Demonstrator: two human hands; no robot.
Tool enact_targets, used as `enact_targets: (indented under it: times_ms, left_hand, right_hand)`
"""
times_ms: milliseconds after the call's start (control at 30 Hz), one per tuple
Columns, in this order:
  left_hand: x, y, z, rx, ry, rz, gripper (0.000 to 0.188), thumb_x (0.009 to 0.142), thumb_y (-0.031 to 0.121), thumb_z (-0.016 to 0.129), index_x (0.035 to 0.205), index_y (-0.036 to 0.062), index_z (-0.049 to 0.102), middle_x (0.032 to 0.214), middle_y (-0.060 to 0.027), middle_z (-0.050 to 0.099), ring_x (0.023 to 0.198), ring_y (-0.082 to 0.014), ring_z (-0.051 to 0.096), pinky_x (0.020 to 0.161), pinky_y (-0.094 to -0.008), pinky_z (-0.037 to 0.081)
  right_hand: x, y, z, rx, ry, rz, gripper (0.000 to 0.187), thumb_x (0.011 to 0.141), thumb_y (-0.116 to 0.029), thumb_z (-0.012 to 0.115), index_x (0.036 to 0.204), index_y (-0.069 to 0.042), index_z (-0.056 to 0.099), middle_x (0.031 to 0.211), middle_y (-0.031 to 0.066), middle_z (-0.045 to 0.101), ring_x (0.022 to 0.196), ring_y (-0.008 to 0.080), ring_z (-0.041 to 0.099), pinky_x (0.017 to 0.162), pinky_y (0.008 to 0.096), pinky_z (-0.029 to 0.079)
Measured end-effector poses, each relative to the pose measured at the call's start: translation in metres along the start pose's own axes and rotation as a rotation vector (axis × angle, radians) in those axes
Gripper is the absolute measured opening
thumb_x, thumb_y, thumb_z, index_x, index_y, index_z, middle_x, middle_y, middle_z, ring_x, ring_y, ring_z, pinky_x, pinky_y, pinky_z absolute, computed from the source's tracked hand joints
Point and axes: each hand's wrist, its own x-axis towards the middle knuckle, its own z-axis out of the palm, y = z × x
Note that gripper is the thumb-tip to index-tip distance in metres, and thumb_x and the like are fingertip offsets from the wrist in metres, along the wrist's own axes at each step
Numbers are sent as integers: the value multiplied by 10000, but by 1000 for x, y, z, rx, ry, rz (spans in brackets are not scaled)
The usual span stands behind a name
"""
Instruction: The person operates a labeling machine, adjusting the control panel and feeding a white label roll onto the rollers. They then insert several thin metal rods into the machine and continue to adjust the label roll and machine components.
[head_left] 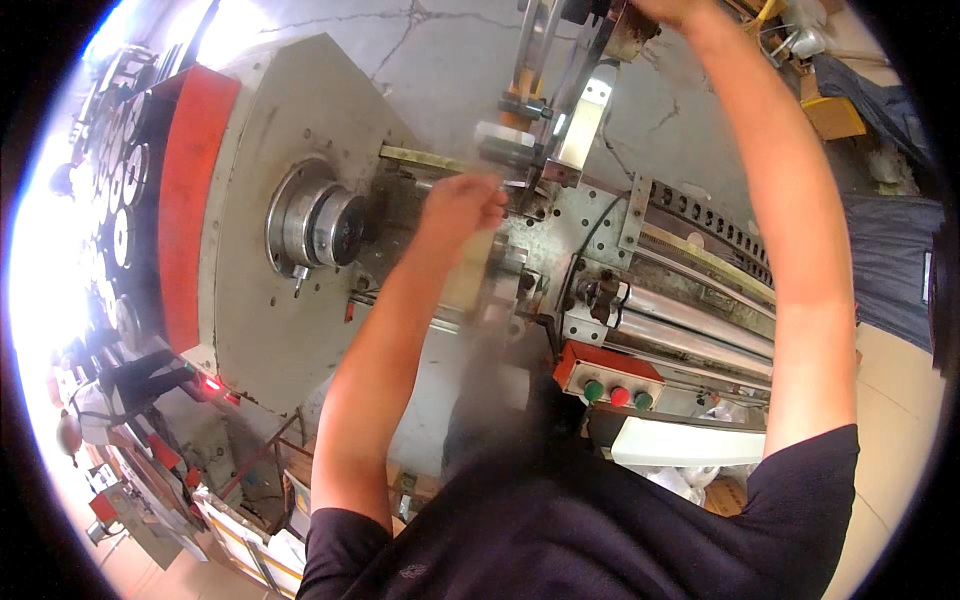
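Over the middle of the machine, my left hand (463, 208) is closed, its fingers curled together; what they hold, if anything, is hidden. Just beyond its fingertips stand a pale cylinder (508, 140) and the upright metal arm assembly (575, 135). Below that hand, a yellowish block or roll (468, 272) is partly covered and blurred. To the left, a round steel chuck (332, 225) sticks out of the grey machine housing (290, 110). Stretched far forward, my right hand (672, 10) is at the dark end (632, 30) of the arm assembly, its fingers cut off by the picture's edge.
A red control box (610, 378) with green and red buttons sits in front of steel rollers (690, 330) on the right. A slotted rail (700, 215) runs behind them. The housing's red side panel (200, 210) stands far left. Cardboard and frames (250, 530) lie lower left.
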Motion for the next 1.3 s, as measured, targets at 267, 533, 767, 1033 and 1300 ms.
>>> enact_targets:
  times_ms: [267,533,767,1033,1300]
  left_hand:
    - [45,2,2,102,26,-46,204,1000,173,645,1023,-24,690,878,-90,715,755,-162,677,702,-297,586]
    - [55,9,10,123,65,-141,129,986,109,628,1010,-4,686,923,-93,714,774,-188,689,690,-308,599]
    - [31,5,-5,112,1,-118,144,1009,112,604,1074,28,700,972,-73,707,858,-164,677,721,-299,586]
    - [26,15,-5,124,79,-127,159,1001,110,609,1092,17,701,966,-73,701,874,-150,666,717,-292,576]
    - [32,18,7,246,34,-52,123,1000,110,607,1024,9,673,863,-60,674,741,-116,585,604,-284,500]
  right_hand:
    - [16,25,9,52,-66,37,387,880,-211,651,1228,-43,656,1378,172,583,1370,366,458,1193,473,308]
    - [9,28,-5,82,-44,27,364,870,-170,661,1212,-46,669,1369,170,591,1352,352,478,1179,448,332]
    - [-1,-27,-31,61,-168,-124,347,861,-134,671,1197,-48,681,1362,169,599,1336,339,497,1166,425,353]
    - [26,8,-17,60,-241,55,329,914,-152,606,1212,-36,683,1349,172,617,1312,307,527,1150,407,373]
    - [15,6,-25,221,189,318,344,989,-189,516,1238,-18,682,1335,177,639,1286,268,560,1135,392,392]
